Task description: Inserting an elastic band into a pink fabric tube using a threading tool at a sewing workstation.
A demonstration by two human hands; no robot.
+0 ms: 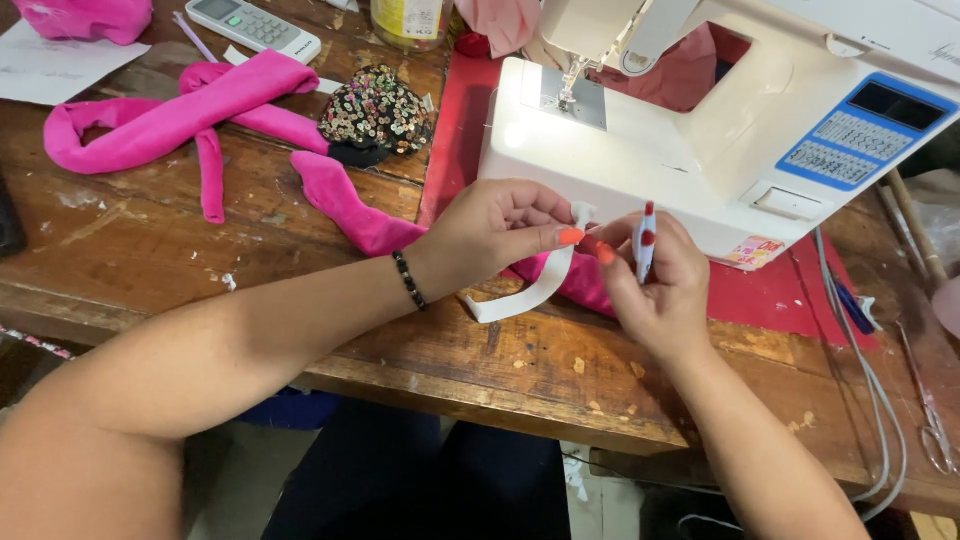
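Note:
My left hand (497, 232) pinches the upper end of a white elastic strip (532, 290), which curves down over the wooden table's front part. My right hand (655, 285) meets it at the same end and holds a thin white tool with red tips (645, 240) upright between its fingers. Both hands sit just in front of the white sewing machine (700, 120), whose lit needle area is at the back. A pink fabric piece (355, 210) lies partly under my left hand.
Long pink fabric tubes (170, 120) and a sequined black piece (377, 112) lie at the left. A remote control (255, 25) and paper sit at the back left. Red cloth (780, 295) lies under the machine. Cables and small scissors (935, 440) are at the right edge.

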